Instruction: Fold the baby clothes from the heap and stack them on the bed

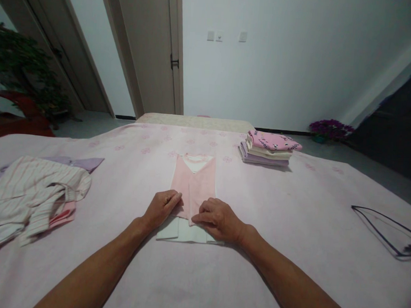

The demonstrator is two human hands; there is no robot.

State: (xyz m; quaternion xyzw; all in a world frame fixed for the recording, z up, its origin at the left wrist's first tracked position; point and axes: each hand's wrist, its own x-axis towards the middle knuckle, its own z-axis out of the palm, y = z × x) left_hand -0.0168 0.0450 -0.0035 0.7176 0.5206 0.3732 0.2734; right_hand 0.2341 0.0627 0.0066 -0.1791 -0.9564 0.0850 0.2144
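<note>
Pink bedspread (282,268): left hand (161,210), right hand (218,220) open, flat on folded pink garment (193,188).

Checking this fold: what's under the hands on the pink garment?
The left hand and right hand rest on folded edges of the pink garment, above its white lower part; what lies under the palms is covered.

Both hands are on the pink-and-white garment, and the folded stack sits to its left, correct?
No: the folded stack sits to the right of the pink-and-white garment, as the head view shows; the left hand and right hand are on it.
</note>
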